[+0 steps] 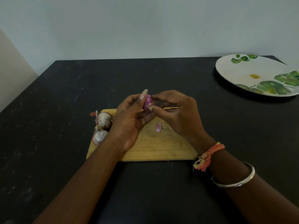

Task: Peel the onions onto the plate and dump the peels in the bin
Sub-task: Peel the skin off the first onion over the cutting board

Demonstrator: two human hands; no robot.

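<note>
I count 3 onions: 1 peeled onion (148, 101) gripped by L hand (127, 120) and pinched by R hand (176, 115) above the board (161, 147); 2 unpeeled onions (104, 121) at board's left edge. 1 peel scrap (158, 127) on board. 1 plate (242, 73), far-right corner of black tabletop (64, 94). Pale wall (145, 29).

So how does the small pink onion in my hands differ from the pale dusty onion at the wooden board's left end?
The small pink onion is bright, its dry skin mostly off; the pale dusty onion wears papery skin. The pink one is held up between the left hand and right hand; the pale one rests on the wooden board. Both are roundish bulbs.
</note>
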